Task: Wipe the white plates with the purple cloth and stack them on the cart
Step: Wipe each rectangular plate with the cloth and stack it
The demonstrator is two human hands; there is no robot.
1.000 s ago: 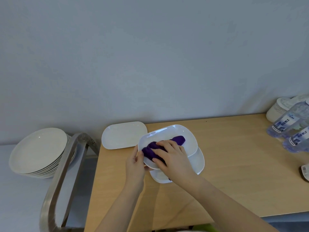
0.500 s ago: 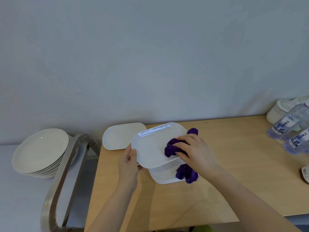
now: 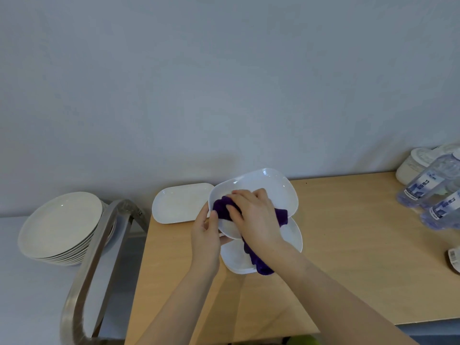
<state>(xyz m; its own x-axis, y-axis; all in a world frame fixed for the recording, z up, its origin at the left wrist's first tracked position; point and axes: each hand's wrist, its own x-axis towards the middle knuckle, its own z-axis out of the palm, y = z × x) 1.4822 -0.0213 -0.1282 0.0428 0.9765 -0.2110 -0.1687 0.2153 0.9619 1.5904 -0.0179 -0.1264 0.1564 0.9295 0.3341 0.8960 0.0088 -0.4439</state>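
Wooden table (image 3: 348,245) stands against a grey wall (image 3: 224,83).

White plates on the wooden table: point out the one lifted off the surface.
The squarish white plate, tilted, gripped at its edge by the left hand; the right hand presses the purple cloth into it.

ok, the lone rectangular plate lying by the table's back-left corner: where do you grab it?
Probably the rectangular plate by its near long rim, coming from the front-left. It lies flat on the table with a raised rim; the tilted plate held by the left hand crowds its right end.
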